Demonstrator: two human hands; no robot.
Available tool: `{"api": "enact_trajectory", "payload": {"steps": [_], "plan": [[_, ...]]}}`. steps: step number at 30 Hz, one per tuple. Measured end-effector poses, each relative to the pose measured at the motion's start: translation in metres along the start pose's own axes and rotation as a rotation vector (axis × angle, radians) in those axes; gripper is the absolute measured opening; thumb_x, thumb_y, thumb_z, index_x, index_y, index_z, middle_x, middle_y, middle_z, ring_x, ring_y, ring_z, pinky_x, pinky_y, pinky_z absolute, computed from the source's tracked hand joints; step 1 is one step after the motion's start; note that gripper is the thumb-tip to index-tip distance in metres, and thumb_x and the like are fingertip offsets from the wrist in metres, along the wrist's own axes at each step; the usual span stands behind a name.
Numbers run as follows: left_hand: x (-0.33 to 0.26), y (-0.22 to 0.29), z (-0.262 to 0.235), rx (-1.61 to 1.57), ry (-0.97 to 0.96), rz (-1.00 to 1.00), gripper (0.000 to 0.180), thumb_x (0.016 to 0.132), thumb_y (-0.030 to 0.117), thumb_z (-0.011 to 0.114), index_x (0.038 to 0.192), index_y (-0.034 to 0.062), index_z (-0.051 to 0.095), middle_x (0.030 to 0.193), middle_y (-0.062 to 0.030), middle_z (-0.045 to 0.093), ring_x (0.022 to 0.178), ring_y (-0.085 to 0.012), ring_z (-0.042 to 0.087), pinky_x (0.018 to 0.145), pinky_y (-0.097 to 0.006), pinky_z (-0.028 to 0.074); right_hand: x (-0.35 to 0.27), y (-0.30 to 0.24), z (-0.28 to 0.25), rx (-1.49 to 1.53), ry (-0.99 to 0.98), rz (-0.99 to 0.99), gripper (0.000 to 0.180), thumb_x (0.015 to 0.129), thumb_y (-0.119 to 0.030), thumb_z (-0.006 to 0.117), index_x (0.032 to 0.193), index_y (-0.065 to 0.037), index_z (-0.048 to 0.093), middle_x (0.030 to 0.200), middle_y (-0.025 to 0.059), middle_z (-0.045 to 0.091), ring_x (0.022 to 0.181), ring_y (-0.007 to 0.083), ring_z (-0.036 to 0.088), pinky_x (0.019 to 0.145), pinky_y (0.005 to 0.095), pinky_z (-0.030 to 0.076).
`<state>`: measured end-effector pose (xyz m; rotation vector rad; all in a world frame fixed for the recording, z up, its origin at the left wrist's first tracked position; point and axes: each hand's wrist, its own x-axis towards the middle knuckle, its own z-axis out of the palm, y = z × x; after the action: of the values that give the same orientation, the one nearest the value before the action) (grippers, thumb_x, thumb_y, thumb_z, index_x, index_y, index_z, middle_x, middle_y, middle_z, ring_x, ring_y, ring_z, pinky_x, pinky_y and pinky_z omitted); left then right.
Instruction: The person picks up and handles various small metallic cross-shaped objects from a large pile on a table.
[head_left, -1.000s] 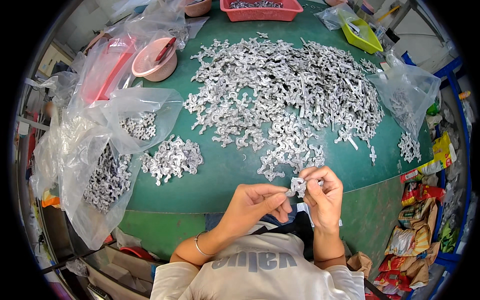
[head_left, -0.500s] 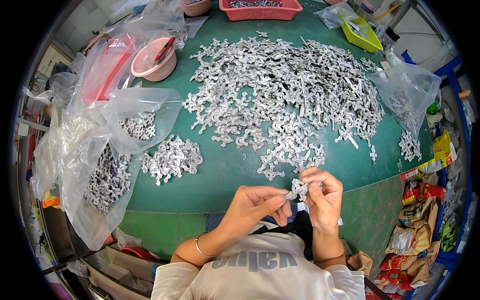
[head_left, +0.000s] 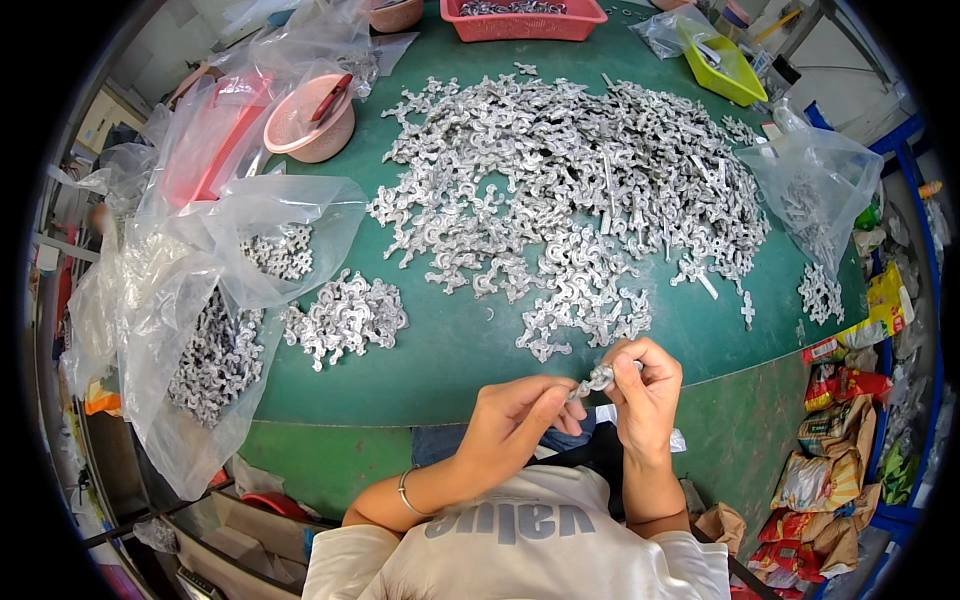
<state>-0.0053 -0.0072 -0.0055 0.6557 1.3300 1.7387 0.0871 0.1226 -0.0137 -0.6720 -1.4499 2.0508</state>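
Observation:
Both my hands are above the near edge of the green table, pinching small silver cast-metal pieces (head_left: 599, 379) between them. My left hand (head_left: 517, 418) is closed, thumb and forefinger gripping the left end. Closed on the right end is my right hand (head_left: 645, 392), its fingertips covering part of the metal. Whether this is one piece or two joined ones, I cannot tell. Just beyond my hands lies the near end of a large heap of similar silver pieces (head_left: 580, 150). To the left sits a smaller pile of them (head_left: 347, 318).
Clear plastic bags (head_left: 150, 330) with more metal pieces lie along the left, near a pink bowl (head_left: 312, 140) holding a red-handled tool. A pink tray (head_left: 520, 26) and a yellow-green basket (head_left: 722, 75) stand at the back. Another bag (head_left: 815, 185) and a small pile (head_left: 820, 293) are on the right.
The metal between my fingers has turned, and my right fingers have curled further over it. My left hand has shifted slightly right. The piles look the same.

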Motion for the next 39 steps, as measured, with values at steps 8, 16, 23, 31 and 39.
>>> {"api": "enact_trajectory", "payload": {"steps": [8, 16, 23, 31, 39], "plan": [[0.007, 0.007, -0.008, -0.195, -0.020, -0.246, 0.020, 0.087, 0.008, 0.047, 0.088, -0.0073, 0.059, 0.070, -0.0112, 0.059, 0.058, -0.0149, 0.058, 0.054, -0.024, 0.048, 0.001, 0.002, 0.000, -0.083, 0.018, 0.012, 0.011, 0.081, -0.007, 0.059, 0.074, 0.001, 0.057, 0.070, 0.0011, 0.055, 0.057, 0.0041, 0.046, 0.051, 0.0174, 0.035], [0.007, 0.006, -0.009, -0.249, -0.005, -0.275, 0.019, 0.086, 0.008, 0.050, 0.087, -0.0081, 0.059, 0.067, -0.0101, 0.059, 0.055, -0.0140, 0.057, 0.051, -0.023, 0.048, -0.002, -0.004, 0.000, -0.236, 0.005, -0.053, 0.006, 0.077, -0.003, 0.061, 0.075, 0.002, 0.058, 0.069, 0.0027, 0.057, 0.058, 0.0060, 0.048, 0.051, 0.0191, 0.036], [0.004, -0.001, -0.007, -0.124, 0.082, -0.196, 0.016, 0.085, 0.005, 0.051, 0.087, -0.0093, 0.059, 0.069, -0.0111, 0.060, 0.056, -0.0145, 0.059, 0.051, -0.024, 0.050, -0.004, -0.008, 0.007, -0.461, 0.029, -0.246, 0.005, 0.070, 0.005, 0.064, 0.072, 0.003, 0.059, 0.065, 0.0073, 0.059, 0.058, 0.0099, 0.053, 0.053, 0.0211, 0.039], [0.005, -0.003, -0.005, 0.087, 0.117, 0.070, 0.015, 0.081, -0.002, 0.054, 0.093, -0.0084, 0.059, 0.073, -0.0120, 0.061, 0.065, -0.0180, 0.061, 0.060, -0.025, 0.051, 0.000, -0.008, 0.002, -0.423, -0.035, -0.266, 0.010, 0.068, 0.005, 0.064, 0.078, 0.004, 0.061, 0.071, 0.0098, 0.060, 0.064, 0.0125, 0.055, 0.058, 0.0225, 0.042], [0.002, -0.018, -0.009, 0.589, 0.150, 0.301, 0.026, 0.071, -0.008, 0.058, 0.095, 0.0019, 0.062, 0.082, -0.0112, 0.061, 0.071, -0.0200, 0.060, 0.062, -0.028, 0.047, 0.001, 0.000, -0.012, -0.557, -0.113, -0.118, 0.018, 0.072, 0.003, 0.061, 0.089, 0.002, 0.062, 0.076, 0.0112, 0.060, 0.068, 0.0163, 0.056, 0.062, 0.0250, 0.043]]}}
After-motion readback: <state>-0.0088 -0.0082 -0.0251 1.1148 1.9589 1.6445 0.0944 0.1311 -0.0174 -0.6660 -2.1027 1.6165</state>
